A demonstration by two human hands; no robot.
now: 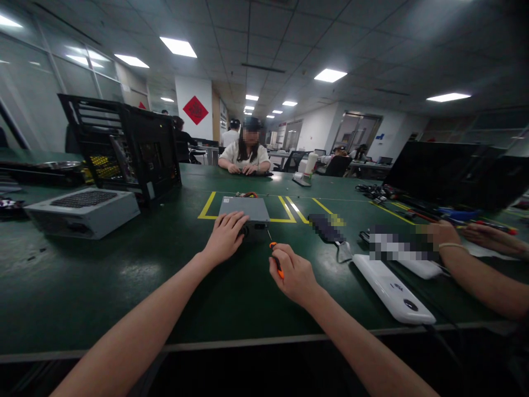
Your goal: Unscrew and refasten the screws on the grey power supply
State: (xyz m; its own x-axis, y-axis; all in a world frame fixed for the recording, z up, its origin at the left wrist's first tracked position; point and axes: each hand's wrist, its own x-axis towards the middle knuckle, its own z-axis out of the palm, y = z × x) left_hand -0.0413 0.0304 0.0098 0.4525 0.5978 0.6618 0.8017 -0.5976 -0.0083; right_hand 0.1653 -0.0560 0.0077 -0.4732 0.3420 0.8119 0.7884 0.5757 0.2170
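Observation:
A grey computer power supply (253, 208) lies on the green table, with a bundle of coloured wires behind it. My left hand (225, 234) rests on its top left part, fingers laid over the upper face and thumb down at the near side. In my right hand (292, 271) is a screwdriver (273, 244) with an orange and black handle, fingers wrapped round it. The thin shaft points up towards the power supply's near right corner. Whether the tip touches a screw is too small to tell.
Left stand another power supply (82, 214) and an open black computer case (124, 146). A white device (392, 289), a phone (326, 227) and a co-worker's arms (475, 264) are at right. Yellow tape (206, 205) marks the table (165, 309). Another person (244, 154) sits opposite.

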